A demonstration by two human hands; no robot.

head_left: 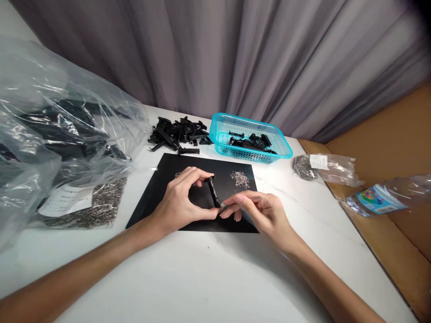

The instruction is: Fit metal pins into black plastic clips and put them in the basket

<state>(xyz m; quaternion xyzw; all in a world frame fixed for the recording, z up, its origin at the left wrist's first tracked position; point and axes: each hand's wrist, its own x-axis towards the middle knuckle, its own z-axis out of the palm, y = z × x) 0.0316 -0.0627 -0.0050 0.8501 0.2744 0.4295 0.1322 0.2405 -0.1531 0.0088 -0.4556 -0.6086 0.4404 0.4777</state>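
Note:
My left hand (183, 199) grips a long black plastic part (213, 192) by its two ends, between thumb and fingers, above a black mat (148, 197). In my right hand (261, 211) are slim metal tweezers (257, 198), their tips at the near end of the part, by my left thumb. Whether the tips pinch anything is too small to tell. On the mat lies a pile of tiny metal pieces (240, 179) at the right; another small pile (177, 175) is partly hidden behind my left hand.
Black plastic parts (178, 132) are heaped behind the mat, beside a blue basket (251, 154) holding more. At left stand a large clear bag (67, 130) of black parts and a bag of metal pieces (104, 202). A small bag (305, 167) and a plastic bottle (380, 197) lie right.

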